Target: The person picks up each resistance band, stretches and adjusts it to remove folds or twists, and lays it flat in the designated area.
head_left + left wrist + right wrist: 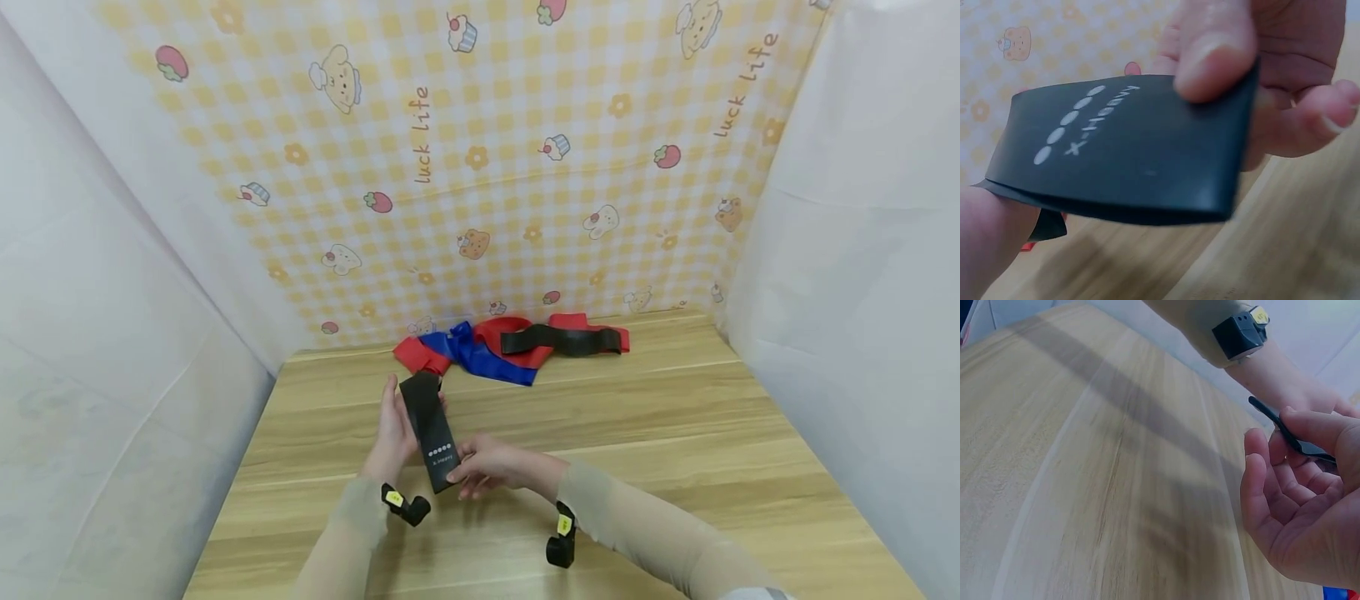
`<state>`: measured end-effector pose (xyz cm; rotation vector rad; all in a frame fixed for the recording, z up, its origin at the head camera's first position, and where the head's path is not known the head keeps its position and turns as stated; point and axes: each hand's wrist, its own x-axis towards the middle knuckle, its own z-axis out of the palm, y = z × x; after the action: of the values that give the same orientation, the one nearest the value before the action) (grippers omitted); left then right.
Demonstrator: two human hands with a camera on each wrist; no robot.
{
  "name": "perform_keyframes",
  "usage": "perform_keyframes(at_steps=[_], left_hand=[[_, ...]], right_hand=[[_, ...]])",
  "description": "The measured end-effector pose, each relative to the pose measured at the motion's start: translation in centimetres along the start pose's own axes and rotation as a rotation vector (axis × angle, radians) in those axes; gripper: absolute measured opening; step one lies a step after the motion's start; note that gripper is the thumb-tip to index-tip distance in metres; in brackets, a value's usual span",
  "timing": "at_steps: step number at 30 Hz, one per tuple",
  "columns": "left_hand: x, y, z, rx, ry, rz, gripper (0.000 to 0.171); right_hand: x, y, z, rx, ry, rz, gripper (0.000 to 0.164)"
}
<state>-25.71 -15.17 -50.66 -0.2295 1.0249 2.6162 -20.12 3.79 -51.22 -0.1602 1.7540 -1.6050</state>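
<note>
A black resistance band [429,421], printed "X-Heavy" with a row of white dots, is stretched flat between both hands over the table. My right hand [491,467] pinches its near end, thumb on top and fingers beneath; the right wrist view shows this pinch at the band's edge [1294,440]. Around the band's far part, my left hand [395,429] holds it from below, with the thumb along its left side and fingertips showing past its right edge. The band hides most of the left fingers. In the left wrist view the printed face of the band [1166,144] fills the middle.
Along the back of the wooden table [637,467] lie a red band [420,354], a knotted blue band [487,362] and another black band [570,339] atop red ones. A checked cloth [525,192] hangs behind; white sheets stand at both sides.
</note>
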Motion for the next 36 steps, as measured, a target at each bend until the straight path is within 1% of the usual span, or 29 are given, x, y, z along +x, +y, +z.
perform_keyframes(at_steps=[3, 8, 11, 15, 18, 21, 23, 26, 27, 28, 31, 34, 36], left_hand=[[0.3, 0.3, 0.1, 0.006, 0.004, 0.002, 0.071], [0.8, 0.8, 0.2, 0.008, 0.035, -0.012, 0.061], [1.1, 1.2, 0.1, 0.014, 0.028, -0.010, 0.054], [1.4, 1.5, 0.0, 0.004, 0.058, 0.035, 0.041], [1.8, 1.8, 0.0, -0.013, 0.132, 0.058, 0.031], [2.4, 2.2, 0.0, 0.025, 0.224, 0.058, 0.026], [2.7, 2.4, 0.0, 0.065, 0.275, 0.067, 0.030], [3.1, 2.9, -0.1, 0.104, 0.332, 0.115, 0.044], [3.1, 3.1, -0.1, 0.113, 0.339, 0.134, 0.048], [3.2, 3.2, -0.1, 0.126, 0.332, 0.154, 0.051], [3.3, 3.6, -0.4, 0.154, 0.311, 0.189, 0.053], [3.4, 3.9, -0.6, 0.184, 0.290, 0.193, 0.044], [3.3, 4.1, -0.7, 0.215, 0.293, 0.203, 0.035]], right_hand=[[-0.1, 0.1, -0.2, -0.004, 0.004, 0.006, 0.016], [-0.2, 0.5, -0.4, -0.012, -0.004, 0.004, 0.017], [-0.1, 0.8, -0.3, -0.002, -0.010, -0.003, 0.019], [-0.1, 1.1, -0.3, 0.003, -0.019, 0.000, 0.019], [-0.1, 1.3, -0.2, 0.001, -0.028, 0.003, 0.017], [-0.2, 1.5, -0.2, -0.003, -0.024, 0.003, 0.017], [-0.3, 1.5, -0.1, -0.017, -0.021, 0.011, 0.017], [-0.5, 1.7, 0.1, -0.045, -0.031, 0.030, 0.017], [-0.5, 1.8, 0.1, -0.054, -0.036, 0.036, 0.017], [-0.6, 1.9, 0.2, -0.061, -0.040, 0.040, 0.017], [-0.6, 2.2, 0.3, -0.059, -0.043, 0.039, 0.015], [-0.5, 2.4, 0.4, -0.051, -0.041, 0.031, 0.014], [-0.5, 2.5, 0.4, -0.048, -0.049, 0.029, 0.014]])
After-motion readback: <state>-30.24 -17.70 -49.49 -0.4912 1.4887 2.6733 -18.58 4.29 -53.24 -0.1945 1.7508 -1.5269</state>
